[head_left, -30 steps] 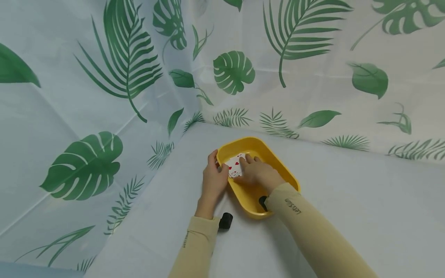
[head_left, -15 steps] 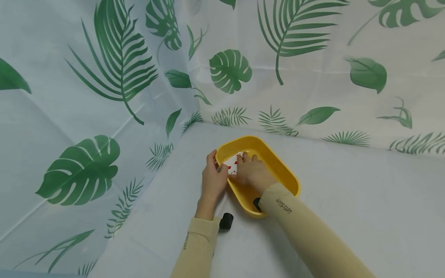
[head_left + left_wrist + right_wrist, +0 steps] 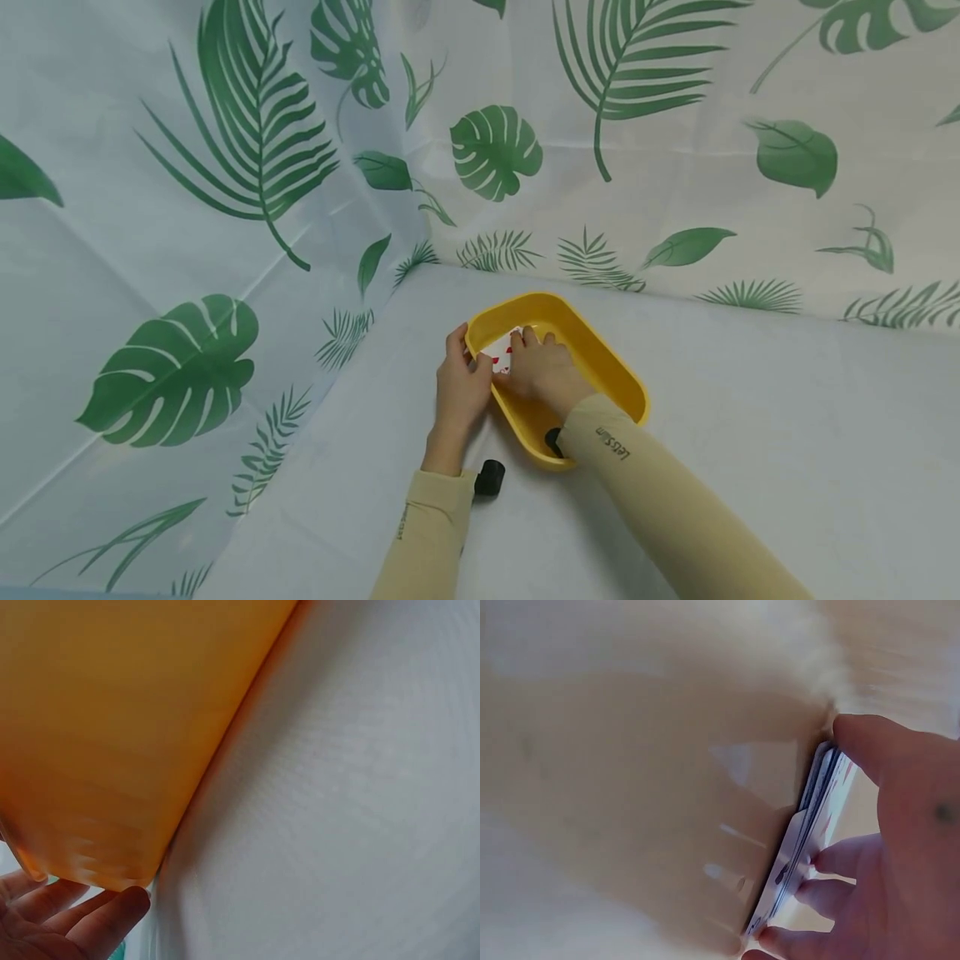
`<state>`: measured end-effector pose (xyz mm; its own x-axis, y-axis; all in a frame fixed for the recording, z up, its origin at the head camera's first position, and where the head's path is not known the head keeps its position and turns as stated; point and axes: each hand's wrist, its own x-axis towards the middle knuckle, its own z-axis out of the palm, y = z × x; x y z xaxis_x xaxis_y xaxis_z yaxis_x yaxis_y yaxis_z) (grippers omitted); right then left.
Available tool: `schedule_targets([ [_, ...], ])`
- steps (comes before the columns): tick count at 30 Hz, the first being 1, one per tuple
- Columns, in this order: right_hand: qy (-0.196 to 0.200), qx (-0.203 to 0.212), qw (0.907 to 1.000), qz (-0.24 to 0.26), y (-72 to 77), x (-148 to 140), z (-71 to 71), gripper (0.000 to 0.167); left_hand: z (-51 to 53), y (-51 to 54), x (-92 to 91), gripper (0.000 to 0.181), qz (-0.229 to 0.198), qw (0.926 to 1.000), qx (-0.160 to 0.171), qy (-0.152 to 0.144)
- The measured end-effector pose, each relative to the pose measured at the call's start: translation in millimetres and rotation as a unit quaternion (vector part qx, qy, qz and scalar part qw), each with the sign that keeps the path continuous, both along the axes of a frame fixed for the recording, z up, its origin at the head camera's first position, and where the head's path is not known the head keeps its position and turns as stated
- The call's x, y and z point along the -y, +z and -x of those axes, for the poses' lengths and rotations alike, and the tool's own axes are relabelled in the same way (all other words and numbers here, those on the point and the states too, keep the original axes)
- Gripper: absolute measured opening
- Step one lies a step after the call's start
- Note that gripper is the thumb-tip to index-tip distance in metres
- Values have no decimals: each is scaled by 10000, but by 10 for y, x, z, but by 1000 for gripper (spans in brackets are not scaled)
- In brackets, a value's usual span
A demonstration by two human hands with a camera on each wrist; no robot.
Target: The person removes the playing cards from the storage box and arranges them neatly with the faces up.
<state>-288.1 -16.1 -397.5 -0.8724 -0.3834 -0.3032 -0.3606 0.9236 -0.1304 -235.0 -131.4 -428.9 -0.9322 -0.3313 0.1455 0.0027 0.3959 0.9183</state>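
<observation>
A yellow plastic tray (image 3: 611,367) with raised walls stands on the white surface. My left hand (image 3: 461,396) grips its left end, thumb over the rim and fingers along the outside. In the left wrist view, those fingers touch the lower corner of the wall (image 3: 135,712). Inside the tray, at the same end, lies a stack of playing cards (image 3: 498,353) with red pips on the top face. My right hand (image 3: 546,371) reaches in and holds the stack; in the right wrist view the thumb is at one end of the cards (image 3: 800,840), with fingers at their face and edge.
A small black cylinder (image 3: 491,477) sits beside the left wrist, and a black piece (image 3: 553,442) shows under the right cuff inside the tray. White sheeting (image 3: 480,225) printed with green leaves rises behind and to the left.
My right hand has shifted slightly left and down over the cards, covering more of their top face. It barely moves in the last half second. The left hand and tray stay put.
</observation>
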Motion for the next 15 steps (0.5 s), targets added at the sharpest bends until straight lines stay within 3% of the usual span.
schedule_targets([
  [15,41,338,9971,681,-20,-95,25,87,-6,5,14,56,-56,10000,-21,-66],
])
